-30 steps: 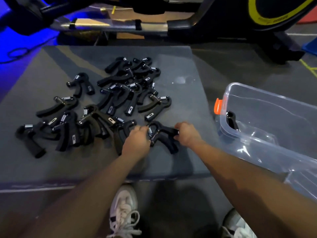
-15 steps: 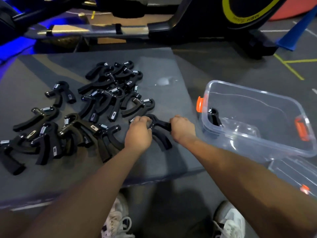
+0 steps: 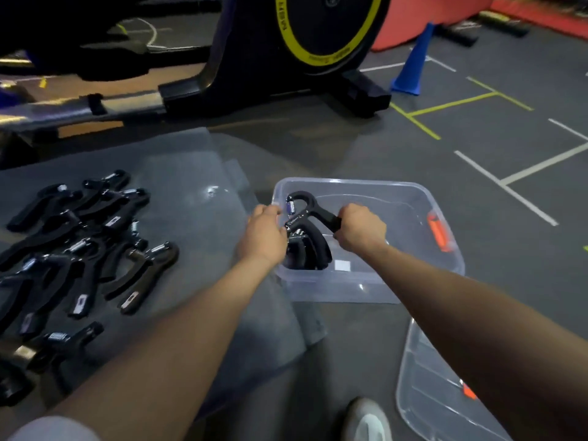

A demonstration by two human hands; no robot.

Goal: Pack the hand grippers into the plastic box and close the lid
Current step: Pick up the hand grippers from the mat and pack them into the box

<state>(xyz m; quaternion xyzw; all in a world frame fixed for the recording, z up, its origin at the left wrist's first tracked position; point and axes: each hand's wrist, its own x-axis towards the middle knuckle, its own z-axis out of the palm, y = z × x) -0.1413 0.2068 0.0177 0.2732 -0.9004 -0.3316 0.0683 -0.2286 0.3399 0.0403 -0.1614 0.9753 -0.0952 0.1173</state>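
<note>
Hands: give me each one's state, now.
Left hand: grips the hand gripper.
Right hand: grips the same gripper's handle.

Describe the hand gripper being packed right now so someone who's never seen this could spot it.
Find the clear plastic box on the floor, right of the grey mat. Over its left end, the left hand and right hand hold one black hand gripper. Unlike the pile of grippers lying on the mat, it is lifted above the box.
</note>
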